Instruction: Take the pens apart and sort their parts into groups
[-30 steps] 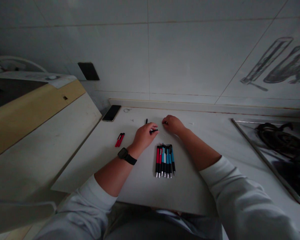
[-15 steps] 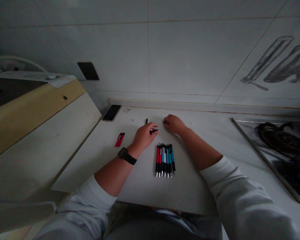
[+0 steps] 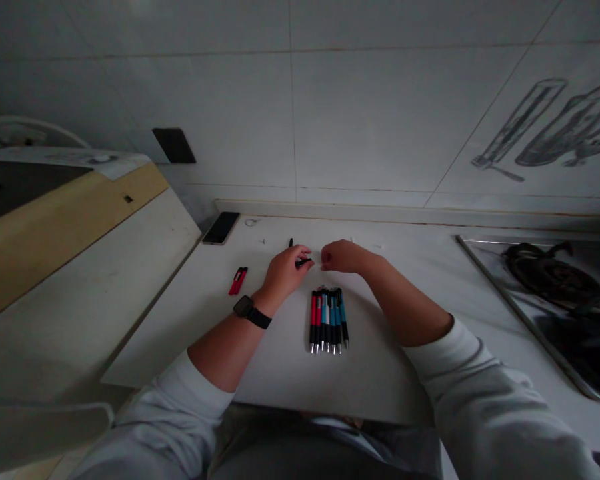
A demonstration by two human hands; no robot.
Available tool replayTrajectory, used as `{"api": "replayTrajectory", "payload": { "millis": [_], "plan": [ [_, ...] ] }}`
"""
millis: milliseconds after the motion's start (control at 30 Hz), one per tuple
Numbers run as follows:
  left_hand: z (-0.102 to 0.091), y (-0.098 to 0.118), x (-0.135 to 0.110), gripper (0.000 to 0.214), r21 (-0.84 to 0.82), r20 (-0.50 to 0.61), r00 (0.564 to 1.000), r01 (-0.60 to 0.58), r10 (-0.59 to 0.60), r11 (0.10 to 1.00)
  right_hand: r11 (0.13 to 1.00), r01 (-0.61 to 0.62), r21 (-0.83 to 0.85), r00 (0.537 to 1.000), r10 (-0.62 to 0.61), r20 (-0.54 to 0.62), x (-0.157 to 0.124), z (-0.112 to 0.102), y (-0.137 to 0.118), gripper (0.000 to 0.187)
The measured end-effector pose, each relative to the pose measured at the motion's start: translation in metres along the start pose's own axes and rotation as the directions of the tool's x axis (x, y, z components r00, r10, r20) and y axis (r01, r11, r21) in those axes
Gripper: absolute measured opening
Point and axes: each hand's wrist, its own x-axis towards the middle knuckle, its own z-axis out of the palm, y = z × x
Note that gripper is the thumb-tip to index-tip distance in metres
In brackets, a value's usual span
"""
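Left hand, grip clamped on black piece, right hand, grip indiscernible, pens, any lettering illegible

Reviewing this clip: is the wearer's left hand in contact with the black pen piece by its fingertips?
Touching. The head view shows the left hand gripping the black pen piece between thumb and fingers.

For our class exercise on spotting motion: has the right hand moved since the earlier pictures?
Yes: judged against the row of pens, the right hand has shifted slightly toward it, away from the wall.
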Motion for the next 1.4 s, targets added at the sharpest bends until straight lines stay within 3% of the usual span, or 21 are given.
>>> {"api": "replayTrajectory", "payload": {
  "millis": [133, 267, 500, 600, 700, 800, 900, 1067, 1400],
  "plan": [
    [0.001, -0.003, 0.0, 0.024, -0.006, 0.006, 1.0, -0.004, 0.004, 1.0, 0.995, 0.046, -0.091, 0.999, -0.044, 0.023, -0.002, 0.007, -0.014, 0.019],
    [0.002, -0.004, 0.0, 0.025, 0.006, 0.007, 1.0, -0.003, 0.003, 1.0, 0.997, 0.022, -0.072, 0.999, -0.02, 0.025, -0.007, 0.013, -0.017, 0.019],
    [-0.002, 0.002, 0.001, 0.024, 0.025, 0.01, 1.0, 0.009, -0.009, 1.0, 0.99, 0.029, 0.137, 0.986, -0.006, -0.167, -0.028, -0.002, 0.009, 0.022],
    [-0.002, 0.001, 0.001, 0.023, 0.016, 0.02, 1.0, 0.005, -0.006, 1.0, 0.977, 0.005, 0.212, 0.938, 0.069, -0.34, -0.046, -0.019, 0.037, 0.021],
    [0.0, 0.0, 0.0, 0.022, -0.008, 0.038, 0.999, -0.007, 0.007, 1.0, 0.939, -0.13, 0.319, 0.831, 0.279, -0.481, -0.066, -0.026, 0.077, 0.023],
    [0.001, -0.001, -0.001, 0.022, -0.014, 0.058, 0.998, -0.02, 0.02, 1.0, 0.846, -0.318, 0.428, 0.726, 0.507, -0.464, -0.077, -0.019, 0.121, 0.024],
    [0.002, -0.001, -0.001, 0.022, -0.013, 0.064, 0.998, -0.01, 0.011, 1.0, 0.779, -0.453, 0.434, 0.697, 0.613, -0.373, -0.076, -0.001, 0.154, 0.024],
    [0.002, -0.001, -0.001, 0.018, -0.032, 0.102, 0.995, 0.004, -0.001, 0.999, 0.741, -0.582, 0.334, 0.724, 0.66, -0.202, -0.061, 0.03, 0.171, 0.023],
    [0.004, -0.004, -0.001, 0.02, -0.039, 0.138, 0.99, 0.018, -0.012, 0.999, 0.742, -0.608, 0.282, 0.713, 0.667, -0.216, -0.051, 0.042, 0.171, 0.026]
  ]
}}
